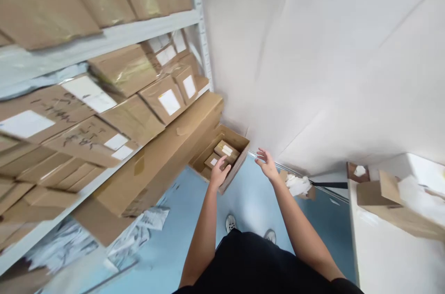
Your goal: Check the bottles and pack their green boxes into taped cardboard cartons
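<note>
An open cardboard box (235,169) stands by the wall, with small labelled cartons (226,151) inside it. My left hand (219,174) is over the near side of that box, fingers apart and pointing toward the cartons; whether it touches the box I cannot tell. My right hand (267,164) hangs in the air to the right of the box, its fingers spread and nothing in them.
To the left, a metal shelf unit (156,25) carries many cardboard boxes. A long carton (167,145) stands along its lower front. Crumpled plastic (135,233) lies on the blue floor (167,247). At right stands a white table (389,257) with an open carton (392,206).
</note>
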Tool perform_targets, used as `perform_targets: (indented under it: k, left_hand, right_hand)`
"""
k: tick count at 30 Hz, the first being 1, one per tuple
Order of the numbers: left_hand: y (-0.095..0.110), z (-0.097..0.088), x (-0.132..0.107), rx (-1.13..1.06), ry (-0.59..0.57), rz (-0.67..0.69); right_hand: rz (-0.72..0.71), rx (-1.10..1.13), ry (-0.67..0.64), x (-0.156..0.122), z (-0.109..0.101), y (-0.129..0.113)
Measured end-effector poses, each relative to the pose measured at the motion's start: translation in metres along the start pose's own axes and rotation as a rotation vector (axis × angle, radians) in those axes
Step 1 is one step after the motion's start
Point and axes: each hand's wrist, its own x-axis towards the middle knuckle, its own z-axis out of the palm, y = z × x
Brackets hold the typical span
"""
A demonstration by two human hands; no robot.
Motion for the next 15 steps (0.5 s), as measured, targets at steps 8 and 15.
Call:
perform_targets:
  k: [8,15]
  left_hand:
    - [0.058,0.175,-0.008,0.044,-0.302,0.152]
    - [0.087,0.368,-0.075,0.093,-0.637,0.214]
  right_hand:
    - [0.004,0.051,0.367,-0.074,-0.173,0.023]
    - [-0.012,0.103,0.729,-0.183,-0.343,0.057]
